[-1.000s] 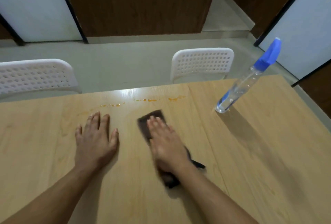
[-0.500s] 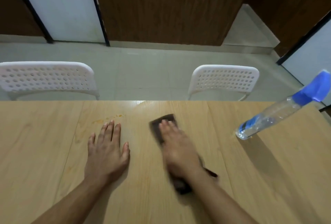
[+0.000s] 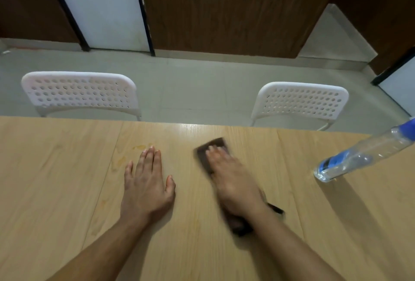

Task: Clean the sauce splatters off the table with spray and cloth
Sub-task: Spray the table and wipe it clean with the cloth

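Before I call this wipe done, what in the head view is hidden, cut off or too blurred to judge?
- Table under the dark brown cloth: covered by cloth and right hand, so any sauce there is hidden.
- Right hand and cloth: motion-blurred; the cloth's near end is unclear.
- Clear plastic spray bottle with blue nozzle: nozzle cut off by the right edge.
- Faint orange sauce smears: left hand covers the table just beside them.

Two hands, left hand and right hand; one cloth; one spray bottle; two white chairs, one left, one right; one surface.
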